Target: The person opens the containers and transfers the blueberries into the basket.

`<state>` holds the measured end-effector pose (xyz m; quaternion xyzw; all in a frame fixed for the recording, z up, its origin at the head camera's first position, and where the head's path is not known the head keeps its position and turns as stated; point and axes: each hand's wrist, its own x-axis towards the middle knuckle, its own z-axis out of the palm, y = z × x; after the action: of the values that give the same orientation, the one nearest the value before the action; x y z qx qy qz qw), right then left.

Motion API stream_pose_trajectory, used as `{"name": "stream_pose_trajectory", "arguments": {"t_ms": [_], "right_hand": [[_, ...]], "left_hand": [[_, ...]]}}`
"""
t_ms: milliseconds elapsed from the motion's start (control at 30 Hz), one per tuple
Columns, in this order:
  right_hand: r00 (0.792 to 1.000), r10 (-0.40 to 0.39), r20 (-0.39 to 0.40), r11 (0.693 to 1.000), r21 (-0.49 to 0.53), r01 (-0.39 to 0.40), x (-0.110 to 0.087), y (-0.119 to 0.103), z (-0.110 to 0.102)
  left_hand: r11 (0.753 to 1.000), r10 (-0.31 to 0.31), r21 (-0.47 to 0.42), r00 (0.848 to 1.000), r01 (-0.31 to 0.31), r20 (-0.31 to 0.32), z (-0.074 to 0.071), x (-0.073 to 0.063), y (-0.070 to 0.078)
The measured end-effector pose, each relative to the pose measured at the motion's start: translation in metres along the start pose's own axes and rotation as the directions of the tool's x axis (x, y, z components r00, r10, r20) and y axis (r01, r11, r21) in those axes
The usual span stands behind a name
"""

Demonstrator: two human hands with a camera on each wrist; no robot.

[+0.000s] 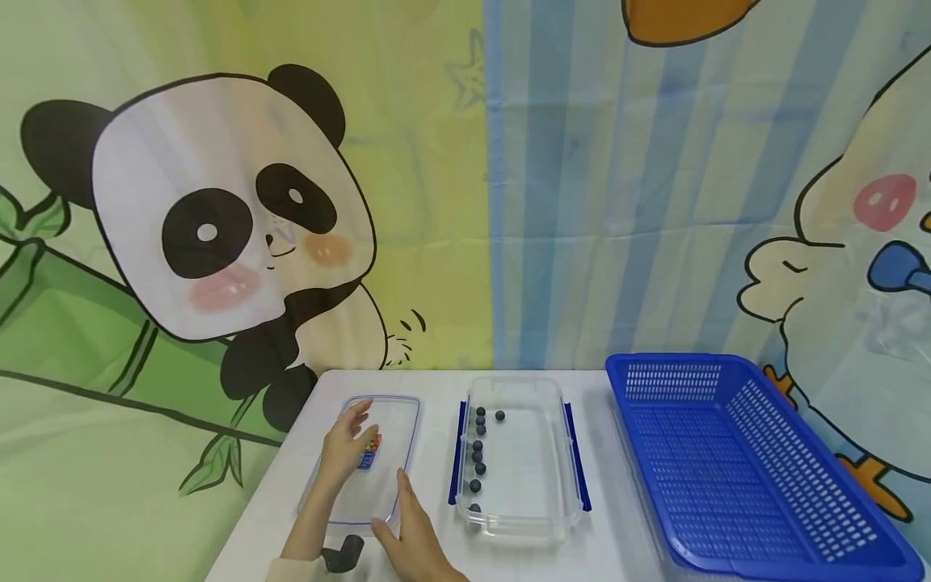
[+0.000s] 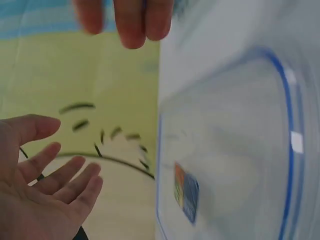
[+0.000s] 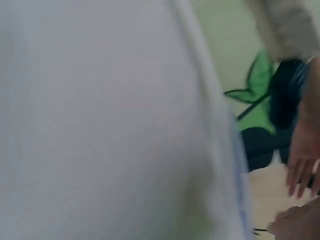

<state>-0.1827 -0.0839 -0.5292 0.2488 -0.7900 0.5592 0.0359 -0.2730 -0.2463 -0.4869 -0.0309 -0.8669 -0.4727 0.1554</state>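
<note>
My left hand is over a clear lid with a blue rim and a small colourful label, fingers loosely spread, holding nothing. The left wrist view shows that hand beside the lid. My right hand is by the lid's near right corner, thumb and fingers apart, holding nothing; its fingers enter the left wrist view from the top. To the right is a clear plastic container with blue side latches. Several small dark balls lie along its left side.
A large blue plastic basket with perforated walls stands at the right of the white table. Behind hangs a curtain printed with a panda. A black wrist device is on the left wrist.
</note>
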Motion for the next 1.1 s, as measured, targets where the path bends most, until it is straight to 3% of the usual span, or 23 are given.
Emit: {"name": "stream_pose_trajectory", "arguments": {"t_ms": [67,133,200,300,367,433,500,633,767,967,1100], "right_hand": [[0.990,-0.136,-0.022,0.983,0.118,0.138,-0.008,-0.010,-0.022],[0.972,-0.229,-0.050,0.942,0.239,0.235,-0.009,-0.023,-0.051],[0.972,-0.227,-0.067,0.901,0.365,0.236,-0.006,-0.035,-0.084],[0.997,-0.047,-0.061,0.907,0.414,0.068,0.005,-0.044,-0.136],[0.995,0.099,-0.009,0.897,0.433,-0.085,0.013,-0.034,-0.164],[0.970,0.230,0.080,0.878,0.413,-0.242,0.019,-0.018,-0.184],[0.927,0.323,0.191,0.851,0.369,-0.373,0.021,-0.003,-0.197],[0.829,0.428,0.361,0.823,0.223,-0.522,0.020,0.006,-0.206],[0.771,0.482,0.415,0.822,0.090,-0.562,0.022,0.010,-0.198],[0.725,0.571,0.385,0.807,-0.100,-0.583,0.023,0.019,-0.178],[0.706,0.599,0.378,0.792,-0.146,-0.593,0.022,0.026,-0.169]], "left_hand": [[0.993,0.017,-0.119,0.999,-0.011,0.046,0.012,-0.002,0.011],[0.980,0.026,-0.197,0.996,-0.009,0.086,0.024,-0.004,0.019],[0.974,0.017,-0.226,0.991,0.013,0.130,0.036,-0.008,0.026],[0.966,-0.007,-0.251,0.979,0.059,0.204,0.058,-0.012,0.033],[0.956,-0.026,-0.278,0.968,0.098,0.250,0.073,-0.014,0.035],[0.937,-0.038,-0.322,0.957,0.134,0.288,0.085,-0.018,0.040],[0.916,-0.047,-0.364,0.948,0.167,0.315,0.098,-0.021,0.040],[0.879,-0.064,-0.423,0.931,0.222,0.358,0.118,-0.026,0.035],[0.862,-0.066,-0.446,0.926,0.240,0.371,0.123,-0.028,0.036],[0.839,-0.059,-0.480,0.920,0.256,0.388,0.118,-0.030,0.041],[0.829,-0.044,-0.497,0.916,0.257,0.399,0.113,-0.033,0.051]]}}
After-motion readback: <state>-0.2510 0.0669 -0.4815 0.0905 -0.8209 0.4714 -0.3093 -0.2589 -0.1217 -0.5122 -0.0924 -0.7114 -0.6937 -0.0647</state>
